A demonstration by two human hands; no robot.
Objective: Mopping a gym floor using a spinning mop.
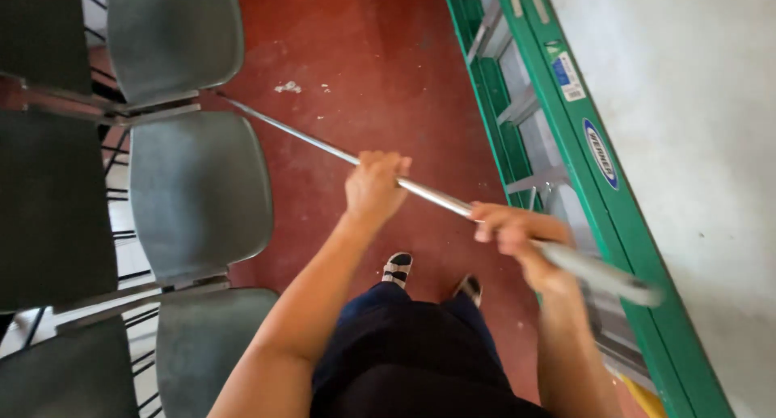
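Gripping long shiny metal pole, both left hand and right hand closed around it; probably light, stiff, slippery.

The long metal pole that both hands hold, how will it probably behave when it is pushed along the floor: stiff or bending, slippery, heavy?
The metal pole looks straight along its whole length, so it is probably stiff. Its shiny surface may be slippery; the left hand and right hand both wrap around it. It is thin, so likely fairly light, though its far end beneath the grey chairs is hidden.
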